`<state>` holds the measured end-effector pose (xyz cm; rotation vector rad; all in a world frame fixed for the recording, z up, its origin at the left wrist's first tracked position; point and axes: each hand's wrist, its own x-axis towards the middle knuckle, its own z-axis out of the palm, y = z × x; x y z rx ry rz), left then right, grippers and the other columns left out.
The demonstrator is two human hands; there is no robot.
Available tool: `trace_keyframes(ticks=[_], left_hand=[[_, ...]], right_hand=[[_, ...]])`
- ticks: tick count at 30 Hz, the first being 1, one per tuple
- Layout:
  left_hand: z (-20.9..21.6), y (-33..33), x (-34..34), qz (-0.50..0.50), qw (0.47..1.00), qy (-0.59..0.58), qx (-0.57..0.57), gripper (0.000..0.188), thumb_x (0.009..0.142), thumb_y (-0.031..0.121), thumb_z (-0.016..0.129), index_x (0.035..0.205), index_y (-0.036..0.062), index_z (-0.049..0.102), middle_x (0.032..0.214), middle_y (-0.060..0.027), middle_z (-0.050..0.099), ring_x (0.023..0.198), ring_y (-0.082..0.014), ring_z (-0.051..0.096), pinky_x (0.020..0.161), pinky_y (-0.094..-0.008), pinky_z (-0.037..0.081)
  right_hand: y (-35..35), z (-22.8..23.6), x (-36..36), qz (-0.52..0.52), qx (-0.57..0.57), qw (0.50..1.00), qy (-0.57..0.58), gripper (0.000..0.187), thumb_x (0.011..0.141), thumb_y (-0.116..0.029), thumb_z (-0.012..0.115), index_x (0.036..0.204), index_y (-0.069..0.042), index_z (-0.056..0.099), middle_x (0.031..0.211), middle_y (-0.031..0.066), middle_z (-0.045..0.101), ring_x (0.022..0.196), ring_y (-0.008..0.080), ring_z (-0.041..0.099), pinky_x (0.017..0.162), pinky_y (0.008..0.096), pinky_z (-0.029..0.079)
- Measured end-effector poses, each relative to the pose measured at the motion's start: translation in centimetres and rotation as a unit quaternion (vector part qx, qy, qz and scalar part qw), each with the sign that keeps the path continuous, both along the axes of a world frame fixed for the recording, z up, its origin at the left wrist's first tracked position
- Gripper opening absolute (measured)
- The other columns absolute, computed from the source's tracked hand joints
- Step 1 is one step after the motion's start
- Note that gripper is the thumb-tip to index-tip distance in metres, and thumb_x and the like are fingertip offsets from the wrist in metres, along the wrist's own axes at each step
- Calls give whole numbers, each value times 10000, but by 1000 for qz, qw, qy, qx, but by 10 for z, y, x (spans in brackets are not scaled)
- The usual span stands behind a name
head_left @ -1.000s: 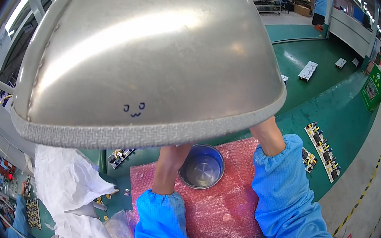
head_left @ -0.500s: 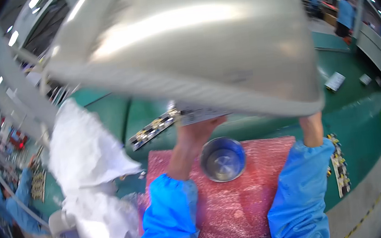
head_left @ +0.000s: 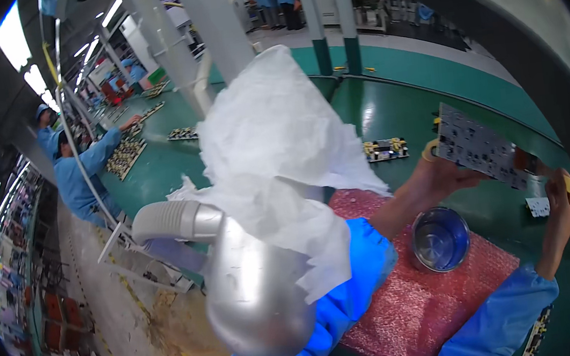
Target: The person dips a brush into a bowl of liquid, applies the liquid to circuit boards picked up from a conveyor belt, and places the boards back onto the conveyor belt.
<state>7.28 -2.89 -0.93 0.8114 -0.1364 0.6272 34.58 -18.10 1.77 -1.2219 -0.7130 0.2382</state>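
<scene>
A circuit board (head_left: 482,145), its grey underside facing me, is held up over the green bench. My left hand (head_left: 437,178) grips its near left end, the fingers closed at the edge and a yellow cover on one fingertip. At the other end, my right hand (head_left: 560,203) has its fingers closed on the board's corner, also with a yellow fingertip cover. Below the board, a round metal cup (head_left: 440,239) stands on pink bubble wrap (head_left: 413,318). What lies inside the cup is hard to make out.
White crumpled sheeting (head_left: 272,123) hangs over a silver rounded duct (head_left: 256,294) beside my left arm. A large grey hood (head_left: 528,31) looms at the upper right. Other boards (head_left: 386,149) lie on the green bench (head_left: 389,106). A co-worker (head_left: 81,176) sits at the far left.
My view has swung left, so the hood has shifted to the upper right. Both hands and the board, mostly hidden behind the hood before, now show clearly.
</scene>
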Motion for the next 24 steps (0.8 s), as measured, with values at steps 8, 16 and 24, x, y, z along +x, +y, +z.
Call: trace_keyframes(ticks=[8, 16, 24], left_hand=[[-6, 8, 2, 7, 1000, -13, 0, 718, 850, 624, 429, 1316, 78, 436, 1280, -152, 521, 1137, -344, 523, 896, -375, 421], [-6, 9, -4, -14, 998, -58, 11, 682, 863, 598, 422, 1305, 78, 442, 1275, -159, 520, 1116, -348, 532, 881, -376, 423], [4, 10, -6, 15, 999, -36, -10, 666, 865, 600, 411, 1295, 93, 456, 1299, -128, 506, 1124, -346, 524, 885, -375, 413]], right_hand=[[-2, -16, 32, -33, 6, 997, -70, 378, 912, -229, 609, 1181, 34, 571, 1078, 68, 577, 1000, 126, 570, 879, 226, 466], [0, -20, 30, 1, -10, 999, -44, 412, 907, -238, 613, 1216, 29, 549, 1123, 78, 567, 1058, 139, 555, 932, 239, 445], [-15, -2, 25, -89, 3, 976, -201, 357, 936, -203, 559, 1194, 43, 575, 1194, 97, 594, 1073, 146, 571, 929, 272, 454]])
